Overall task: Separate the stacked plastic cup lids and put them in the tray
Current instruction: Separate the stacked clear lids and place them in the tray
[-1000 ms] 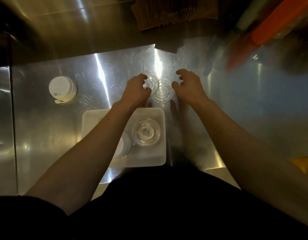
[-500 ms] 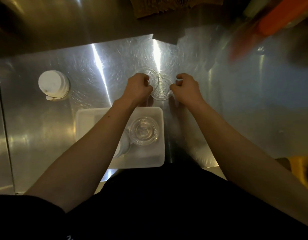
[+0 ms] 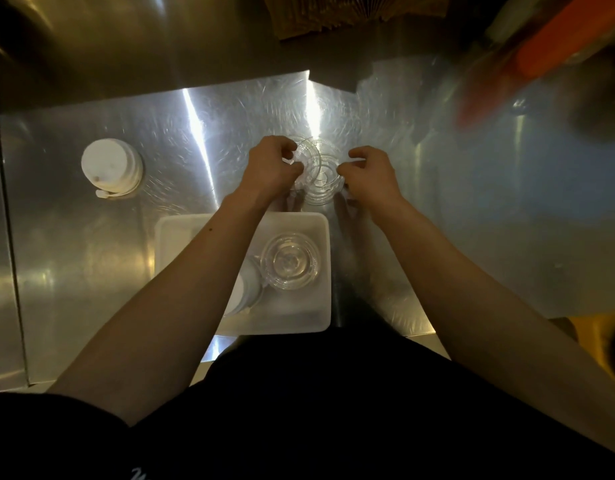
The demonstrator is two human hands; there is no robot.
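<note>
Both hands have drawn closer together since a second ago, over the scratched steel counter (image 3: 437, 202). The white tray (image 3: 299, 313) holds one clear lid (image 3: 290, 266). Left hand (image 3: 269, 166) and right hand (image 3: 370, 173) pinch the stacked clear lids (image 3: 319, 174), fingers curled narrow.

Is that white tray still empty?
No. The white tray already holds a clear lid; a whitish item sits beside it, half hidden by the left arm.
</note>
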